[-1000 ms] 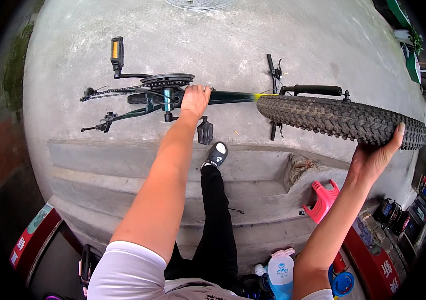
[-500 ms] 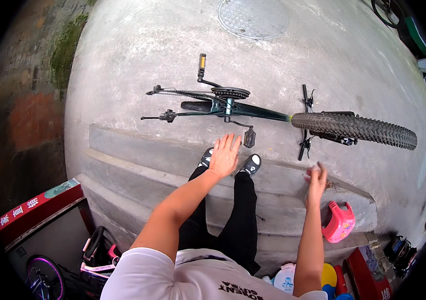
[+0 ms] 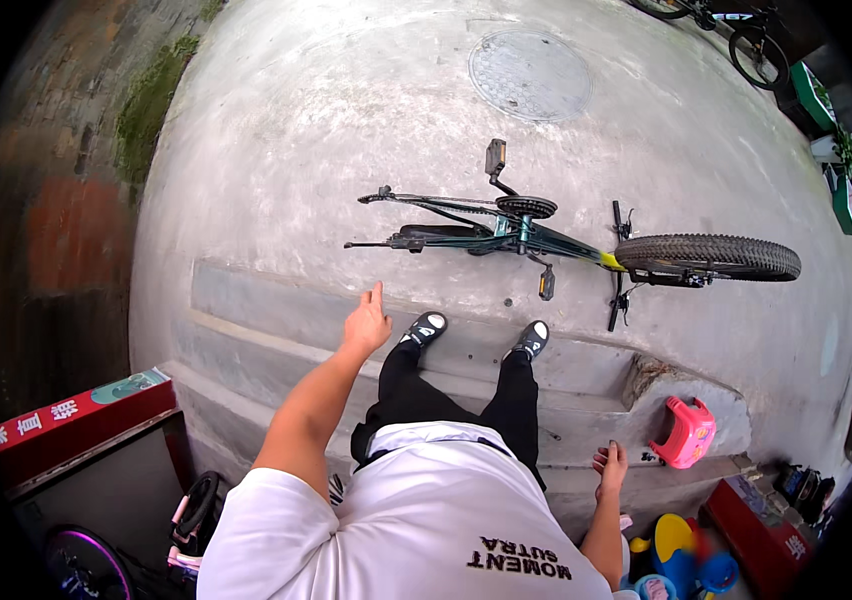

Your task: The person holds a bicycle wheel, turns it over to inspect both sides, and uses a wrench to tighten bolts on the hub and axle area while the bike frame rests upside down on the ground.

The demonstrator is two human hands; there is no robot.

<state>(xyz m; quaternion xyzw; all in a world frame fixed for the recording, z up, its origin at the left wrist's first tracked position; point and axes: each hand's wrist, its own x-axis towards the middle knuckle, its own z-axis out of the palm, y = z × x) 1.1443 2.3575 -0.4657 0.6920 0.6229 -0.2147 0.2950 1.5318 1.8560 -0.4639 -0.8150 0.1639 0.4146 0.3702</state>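
Note:
A dark green bicycle (image 3: 568,245) stands upside down on the ground ahead of me, its front wheel (image 3: 716,256) up at the right. No wheel sits between the rear frame ends on the left. Two pedals show, the nearer pedal (image 3: 546,283) toward my feet. My left hand (image 3: 368,322) is held out left of my feet, index finger stretched and nothing seen in it; it is apart from the bicycle. Low at my right side, my right hand (image 3: 610,468) hangs with loosely parted fingers, empty, nearest to a pink plastic stool (image 3: 687,433).
I stand on concrete steps (image 3: 276,318). A red-topped sign box (image 3: 81,420) and a purple-rimmed wheel (image 3: 89,565) are at lower left. Colourful plastic toys (image 3: 674,540) lie at lower right. Beyond the bicycle are a manhole cover (image 3: 531,75) and another bicycle (image 3: 758,55).
My left hand has moved left, away from the near pedal. My right hand has dropped back toward my side. The view has shifted, and my feet stand farther apart.

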